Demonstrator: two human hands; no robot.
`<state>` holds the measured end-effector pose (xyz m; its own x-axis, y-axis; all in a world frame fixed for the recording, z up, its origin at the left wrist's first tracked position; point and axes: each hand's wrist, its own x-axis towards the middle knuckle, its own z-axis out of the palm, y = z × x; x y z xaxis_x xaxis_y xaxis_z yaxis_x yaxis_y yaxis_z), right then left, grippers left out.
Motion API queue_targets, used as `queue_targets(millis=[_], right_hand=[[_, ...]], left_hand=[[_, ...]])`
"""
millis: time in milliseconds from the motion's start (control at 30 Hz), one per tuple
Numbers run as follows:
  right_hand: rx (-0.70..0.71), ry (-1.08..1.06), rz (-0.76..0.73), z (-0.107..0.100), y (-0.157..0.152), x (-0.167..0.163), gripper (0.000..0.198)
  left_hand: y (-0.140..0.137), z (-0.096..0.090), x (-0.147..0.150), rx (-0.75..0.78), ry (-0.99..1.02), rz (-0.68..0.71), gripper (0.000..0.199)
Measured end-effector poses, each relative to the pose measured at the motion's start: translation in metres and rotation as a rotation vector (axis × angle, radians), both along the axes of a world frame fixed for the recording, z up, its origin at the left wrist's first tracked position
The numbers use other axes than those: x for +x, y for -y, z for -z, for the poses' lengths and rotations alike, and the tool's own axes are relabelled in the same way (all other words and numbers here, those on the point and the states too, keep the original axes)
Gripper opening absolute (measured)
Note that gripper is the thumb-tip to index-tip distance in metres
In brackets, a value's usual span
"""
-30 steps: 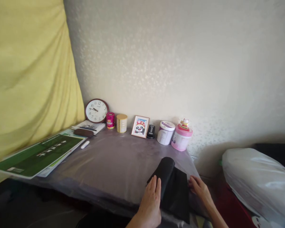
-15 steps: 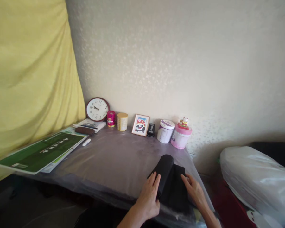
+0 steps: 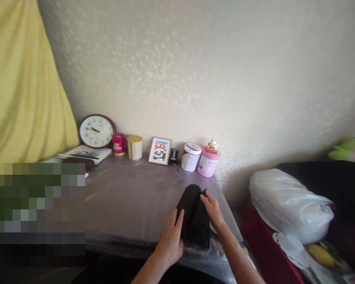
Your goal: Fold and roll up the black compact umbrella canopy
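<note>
A folded black cloth (image 3: 192, 215) lies near the right front edge of the plastic-covered table (image 3: 130, 189), with a rounded fold along its left part. My left hand (image 3: 171, 236) rests against the cloth's left side, fingers stretched and slightly apart. At the upper right of the cloth, my right hand (image 3: 213, 209) pinches its edge, and a small corner sticks up above the fingers. The underside of the cloth is hidden.
Along the wall stand a clock (image 3: 97, 131), a pink tin (image 3: 118, 144), a yellow-lidded can (image 3: 135, 148), a panda picture frame (image 3: 160, 150), a white tub (image 3: 191, 157) and a pink-lidded tub (image 3: 208, 162). A white plastic bag (image 3: 286, 201) sits right of the table. The lower left is pixelated.
My right hand has moved up along the cloth and now lifts its right edge toward the fold. The cloth looks narrower. The view has turned to the right.
</note>
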<state>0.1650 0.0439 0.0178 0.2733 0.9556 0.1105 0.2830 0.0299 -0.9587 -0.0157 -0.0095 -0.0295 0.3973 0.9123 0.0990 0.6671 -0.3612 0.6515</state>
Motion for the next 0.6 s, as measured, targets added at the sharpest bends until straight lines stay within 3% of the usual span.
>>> queue_targets(millis=[267,433,600], right_hand=[[-0.064,0.082,0.034,0.006,-0.028,-0.034,0.048],[-0.127,0.147,-0.012,0.016,-0.039,-0.039,0.05],[-0.151,0.222,-0.023,0.018,-0.044,-0.039,0.045]], left_hand=[[-0.003,0.004,0.0,0.022,0.006,0.002,0.087],[-0.003,-0.002,-0.001,-0.002,-0.009,0.005,0.079],[-0.003,-0.004,-0.001,0.007,-0.039,0.006,0.082]])
